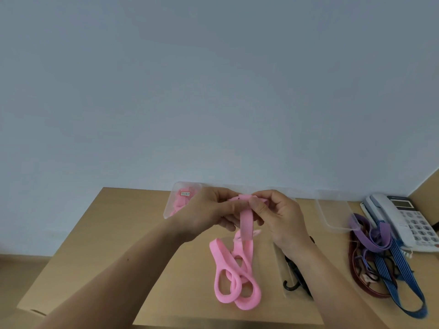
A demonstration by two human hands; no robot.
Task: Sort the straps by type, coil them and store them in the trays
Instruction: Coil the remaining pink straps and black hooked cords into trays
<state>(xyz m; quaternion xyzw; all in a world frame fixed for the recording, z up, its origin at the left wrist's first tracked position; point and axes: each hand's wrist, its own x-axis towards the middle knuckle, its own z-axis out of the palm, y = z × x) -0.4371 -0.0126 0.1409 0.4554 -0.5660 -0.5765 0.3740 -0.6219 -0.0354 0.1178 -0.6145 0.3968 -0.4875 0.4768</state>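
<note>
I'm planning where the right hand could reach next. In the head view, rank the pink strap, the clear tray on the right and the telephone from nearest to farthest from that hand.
1. The pink strap: pinched by the right hand itself, at centre.
2. The clear tray: just right of the hand.
3. The telephone: far right, beyond the tray.

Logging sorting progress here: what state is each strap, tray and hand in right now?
left hand: pinches the pink strap
right hand: pinches the pink strap
pink strap: top held up, lower loops on the table
left tray: holds pink straps
strap pile: tangled, uncoiled, on the table
telephone: handset on cradle
</note>
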